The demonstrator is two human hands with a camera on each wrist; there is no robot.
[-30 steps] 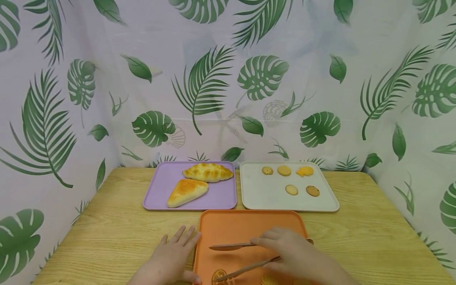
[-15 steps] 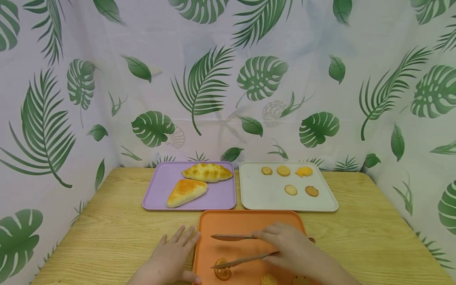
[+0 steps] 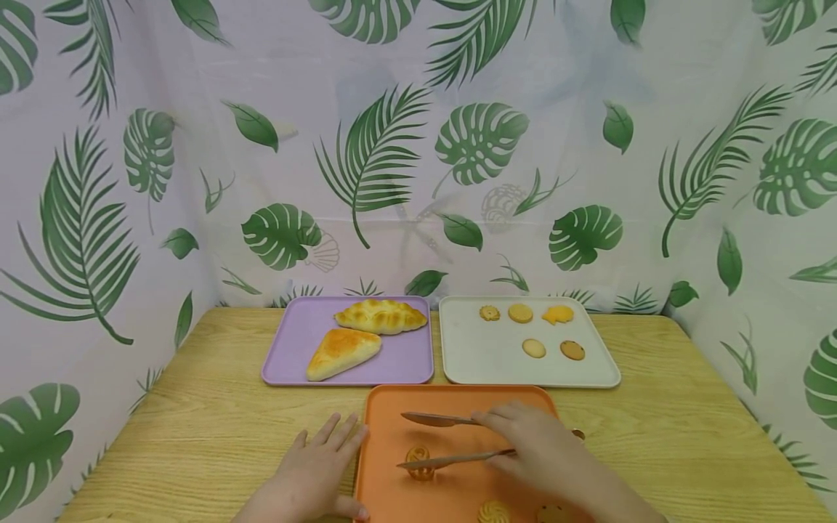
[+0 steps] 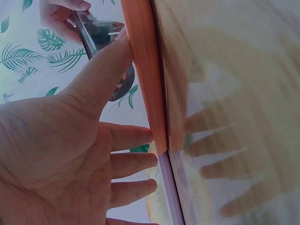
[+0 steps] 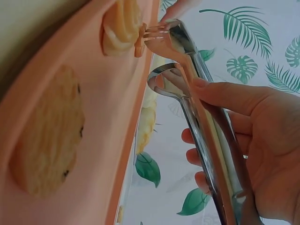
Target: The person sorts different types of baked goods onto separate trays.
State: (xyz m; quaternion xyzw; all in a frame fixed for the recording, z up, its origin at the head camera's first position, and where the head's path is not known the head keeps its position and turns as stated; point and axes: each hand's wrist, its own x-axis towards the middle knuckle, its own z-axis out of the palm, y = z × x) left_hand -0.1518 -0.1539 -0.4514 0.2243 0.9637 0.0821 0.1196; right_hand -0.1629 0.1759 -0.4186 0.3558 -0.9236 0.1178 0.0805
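My right hand (image 3: 543,450) grips metal serving tongs (image 5: 213,136) over the orange tray (image 3: 399,407), thumb on one arm and fingers round the other. The tongs' arms stand spread apart. The nearer tip overlaps a brown pretzel-shaped cookie (image 3: 418,476) on the tray; nothing is between the tips. In the right wrist view, a fork-like toothed end shows right at the cookies. My left hand (image 3: 312,472) lies with fingers spread at the tray's left edge, its thumb on the rim in the left wrist view. A swirled cookie (image 3: 493,513) and a speckled round cookie (image 5: 49,133) lie nearer me.
Behind the orange tray, a purple tray (image 3: 288,363) bears a braided bread (image 3: 381,317) and a triangular bread (image 3: 343,354). A white tray (image 3: 477,359) to its right bears several cookies (image 3: 520,313). A leaf-printed curtain (image 3: 392,167) encloses the wooden table (image 3: 196,436).
The tongs in my right hand have moved away from me across the orange tray, and the pretzel-shaped cookie has shifted the same way with the nearer tip. My left hand has stayed put.
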